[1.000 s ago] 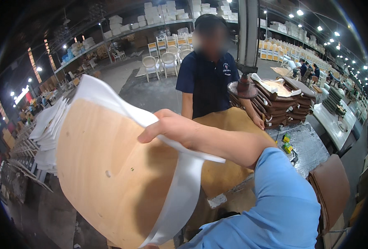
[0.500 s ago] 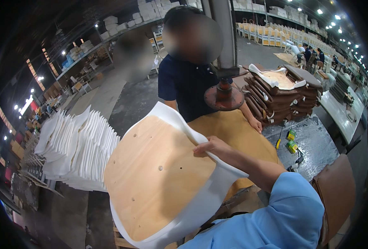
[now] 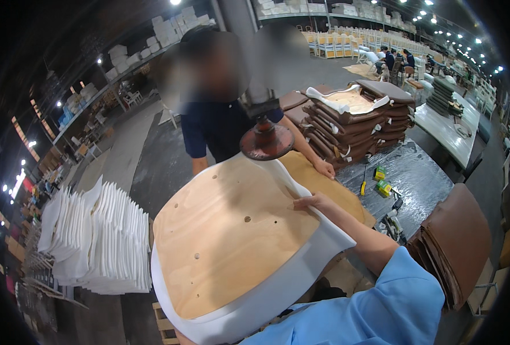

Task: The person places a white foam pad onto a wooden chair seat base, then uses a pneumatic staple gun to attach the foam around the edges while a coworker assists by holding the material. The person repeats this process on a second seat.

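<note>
A curved plywood chair seat panel [image 3: 237, 230] with several drilled holes fills the middle, backed by a white foam pad [image 3: 272, 287] that sticks out past its edges. My right hand [image 3: 309, 201] is closed on the panel's right edge, thumb on the wood. At the lower edge a little skin of my left hand [image 3: 181, 338] shows under the foam; its fingers are hidden. Beyond the panel lies a tan leather-like sheet [image 3: 347, 195], with a co-worker's hand [image 3: 325, 169] resting at its edge. A round, reddish press plate [image 3: 266, 141] hangs just above the panel's far edge.
White foam pads [image 3: 94, 236] are stacked at left. At right are brown covers [image 3: 347, 126] and brown sheets [image 3: 456, 241]. A plastic-wrapped table [image 3: 416, 178] holds a yellow-handled screwdriver [image 3: 363, 187] and green-yellow boxes [image 3: 384, 187]. The co-worker [image 3: 214, 126] stands opposite.
The panel and foam have come nearer beneath the press plate and tilted flatter, with my right hand still on the edge. The view has turned right. Skin now shows at the lower edge.
</note>
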Demonstrator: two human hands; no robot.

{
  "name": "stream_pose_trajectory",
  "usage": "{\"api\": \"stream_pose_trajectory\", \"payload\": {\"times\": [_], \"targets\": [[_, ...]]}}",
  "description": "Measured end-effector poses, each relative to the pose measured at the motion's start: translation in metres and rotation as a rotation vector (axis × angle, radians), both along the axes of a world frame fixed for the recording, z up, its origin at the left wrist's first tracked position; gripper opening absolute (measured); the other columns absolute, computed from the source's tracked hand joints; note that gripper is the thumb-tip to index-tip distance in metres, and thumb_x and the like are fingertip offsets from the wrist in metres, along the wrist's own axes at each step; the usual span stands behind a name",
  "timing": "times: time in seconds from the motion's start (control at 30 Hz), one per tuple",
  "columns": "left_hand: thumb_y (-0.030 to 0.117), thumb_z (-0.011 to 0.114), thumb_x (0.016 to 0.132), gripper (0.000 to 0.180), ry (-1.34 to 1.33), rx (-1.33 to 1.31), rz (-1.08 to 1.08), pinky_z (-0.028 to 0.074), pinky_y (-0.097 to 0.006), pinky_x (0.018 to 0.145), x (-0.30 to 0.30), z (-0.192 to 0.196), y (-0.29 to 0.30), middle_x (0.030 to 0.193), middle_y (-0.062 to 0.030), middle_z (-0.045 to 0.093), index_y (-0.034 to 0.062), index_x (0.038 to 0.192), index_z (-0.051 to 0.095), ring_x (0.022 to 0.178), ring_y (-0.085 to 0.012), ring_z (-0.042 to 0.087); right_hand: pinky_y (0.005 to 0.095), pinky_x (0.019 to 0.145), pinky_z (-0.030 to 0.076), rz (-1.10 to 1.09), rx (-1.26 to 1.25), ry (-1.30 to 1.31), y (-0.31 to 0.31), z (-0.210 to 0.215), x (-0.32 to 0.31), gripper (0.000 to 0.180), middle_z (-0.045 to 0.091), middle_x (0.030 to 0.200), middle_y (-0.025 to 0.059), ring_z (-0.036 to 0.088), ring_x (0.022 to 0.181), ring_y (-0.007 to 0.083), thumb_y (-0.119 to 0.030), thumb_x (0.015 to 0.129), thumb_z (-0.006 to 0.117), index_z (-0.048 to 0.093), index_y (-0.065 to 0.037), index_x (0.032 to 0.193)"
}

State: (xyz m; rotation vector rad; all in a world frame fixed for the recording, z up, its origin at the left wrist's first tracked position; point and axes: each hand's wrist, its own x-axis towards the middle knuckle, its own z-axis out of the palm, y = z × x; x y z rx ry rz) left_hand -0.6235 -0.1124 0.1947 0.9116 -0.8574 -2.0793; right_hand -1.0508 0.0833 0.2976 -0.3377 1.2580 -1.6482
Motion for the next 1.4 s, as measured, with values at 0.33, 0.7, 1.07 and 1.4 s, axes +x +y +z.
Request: {"api": "stream_pose_trajectory", "payload": {"times": [0.33, 0.7, 1.07, 1.4], "targets": [[0.041, 0.049, 0.111, 0.06, 0.181, 0.057, -0.15, 0.048, -0.046, 0.115, -0.104, 0.016, -0.014, 0.157, -0.0216, 0.052, 0.0011, 0.156, 0.045, 0.137, -0.0342, 0.057, 0.0386, 0.079, 0.064, -0.04, -0.166, -0.115, 0.039, -0.035, -0.081, 0.041, 0.076, 0.106, 0.0182, 0.078, 0.085, 0.0265, -0.012, 0.091, 0.076, 0.067, 0.01, 0.125], [0.046, 0.045, 0.112, 0.063, 0.358, 0.073, -0.197, 0.048, -0.047, 0.115, -0.131, 0.037, -0.02, 0.156, -0.0217, 0.052, 0.0013, 0.157, 0.043, 0.137, -0.0347, 0.058, 0.0391, 0.083, 0.065, -0.004, -0.162, -0.12, 0.069, -0.002, -0.126, 0.05, 0.076, 0.114, 0.023, 0.079, 0.094, 0.0302, -0.015, 0.091, 0.075, 0.064, 0.013, 0.131], [0.051, 0.041, 0.114, 0.067, 0.444, 0.037, -0.302, 0.049, -0.047, 0.114, -0.137, 0.046, -0.008, 0.156, -0.0218, 0.052, 0.0015, 0.159, 0.042, 0.136, -0.0352, 0.058, 0.0425, 0.098, 0.061, 0.101, -0.151, -0.19, 0.066, -0.012, -0.159, 0.058, 0.071, 0.131, 0.0223, 0.074, 0.111, 0.0303, -0.023, 0.095, 0.069, 0.056, 0.007, 0.143], [0.062, 0.033, 0.112, 0.077, 0.245, 0.111, -0.123, 0.05, -0.049, 0.112, -0.138, 0.009, 0.033, 0.153, -0.0221, 0.055, 0.001, 0.158, 0.042, 0.134, -0.0361, 0.06, 0.0466, 0.103, 0.057, 0.104, 0.093, -0.215, 0.136, -0.07, -0.158, 0.06, 0.068, 0.137, 0.0205, 0.07, 0.119, 0.031, -0.027, 0.1, 0.072, 0.052, 0.002, 0.149]]}}
